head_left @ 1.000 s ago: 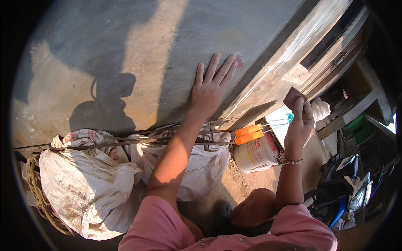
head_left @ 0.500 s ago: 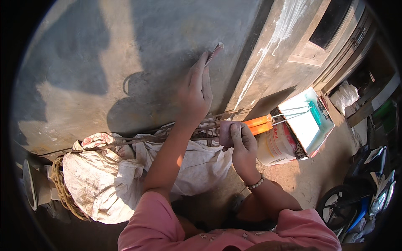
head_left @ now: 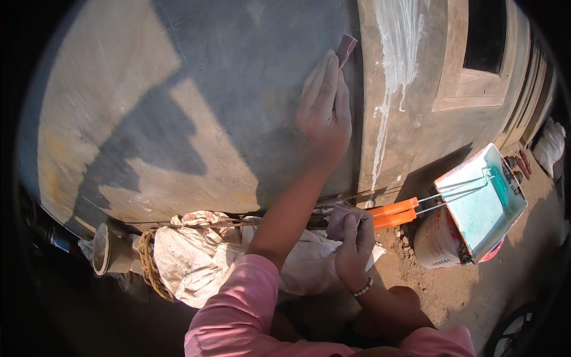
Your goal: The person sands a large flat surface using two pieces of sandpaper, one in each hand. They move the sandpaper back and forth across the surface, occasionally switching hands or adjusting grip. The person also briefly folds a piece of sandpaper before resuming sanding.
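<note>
My left hand (head_left: 326, 101) is raised against the grey plastered wall (head_left: 262, 65), gripping a folded piece of brown sandpaper (head_left: 347, 50) that sticks out past the fingertips, close to the wall's dark vertical edge. Lower down, my right hand (head_left: 355, 247), with a beaded bracelet (head_left: 364, 287) at the wrist, pinches a second, square piece of sandpaper (head_left: 337, 222) between thumb and fingers. Just beyond that hand are the orange handles (head_left: 392, 214) of two paint rollers, whose wire frames reach into a paint tray (head_left: 485, 205).
The tray rests on a white paint bucket (head_left: 437, 238) to the right. White sacks (head_left: 190, 262), thin rods, coiled rope (head_left: 148, 265) and another bucket (head_left: 110, 250) lie along the wall's foot. A white-streaked pillar (head_left: 386, 89) adjoins a wooden-framed opening (head_left: 470, 89). A wheel (head_left: 514, 333) shows lower right.
My left hand has slid up and to the right over the wall with its sandpaper, toward the dark edge. The right hand still holds its piece. The whole view has shifted.
</note>
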A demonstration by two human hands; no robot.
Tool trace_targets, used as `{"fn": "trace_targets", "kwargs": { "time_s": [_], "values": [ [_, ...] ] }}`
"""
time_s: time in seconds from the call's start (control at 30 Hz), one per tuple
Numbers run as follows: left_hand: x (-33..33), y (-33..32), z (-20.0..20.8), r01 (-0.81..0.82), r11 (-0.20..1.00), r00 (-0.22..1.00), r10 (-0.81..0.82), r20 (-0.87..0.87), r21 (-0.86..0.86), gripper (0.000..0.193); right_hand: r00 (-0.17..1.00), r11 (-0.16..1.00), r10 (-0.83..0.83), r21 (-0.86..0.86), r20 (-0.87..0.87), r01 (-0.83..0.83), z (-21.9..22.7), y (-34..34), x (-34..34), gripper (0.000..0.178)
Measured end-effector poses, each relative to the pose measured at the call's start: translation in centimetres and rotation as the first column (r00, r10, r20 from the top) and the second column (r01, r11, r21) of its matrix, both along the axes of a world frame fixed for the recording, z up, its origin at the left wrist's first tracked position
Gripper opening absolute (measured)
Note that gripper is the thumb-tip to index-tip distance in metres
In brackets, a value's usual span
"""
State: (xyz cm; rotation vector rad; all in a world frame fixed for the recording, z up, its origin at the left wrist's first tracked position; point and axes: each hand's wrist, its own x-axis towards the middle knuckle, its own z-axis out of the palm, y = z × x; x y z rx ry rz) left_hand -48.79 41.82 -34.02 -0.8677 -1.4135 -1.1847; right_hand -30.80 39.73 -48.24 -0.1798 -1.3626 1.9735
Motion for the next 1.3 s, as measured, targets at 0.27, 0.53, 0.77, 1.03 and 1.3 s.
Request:
{"fn": "trace_targets", "kwargs": {
  "time_s": [0.27,0.53,0.77,1.03,1.3],
  "values": [
    [-0.2,3.7,-7.9,0.158,0.983,0.967,-0.134,0.218,-0.098,0.046,0.994,0.995,-0.095,0.005,-0.048,0.095,1.4,2.7,2.0,0.019],
    [1.7,3.5,-4.8,0.104,0.983,0.993,-0.095,0.065,-0.149,0.049,0.752,0.688,-0.587,0.305,-0.301,0.659,9.6,14.3,-5.4,0.029],
    [1.5,4.4,-5.0,-0.065,0.982,0.993,0.081,0.084,-0.175,0.05,0.732,0.669,-0.664,0.318,-0.152,0.672,9.1,15.8,-7.7,0.032],
    [0.4,3.4,-3.2,-0.099,0.949,0.989,0.128,0.079,-0.299,0.055,0.766,0.648,-0.6,0.421,-0.23,0.634,8.8,13.0,-9.7,0.034],
    [-0.8,2.7,-3.0,-0.199,0.919,0.979,0.169,-0.117,-0.34,0.058,0.715,0.52,-0.607,0.506,-0.348,0.688,7.2,12.3,-10.8,0.038]
  ]
}}
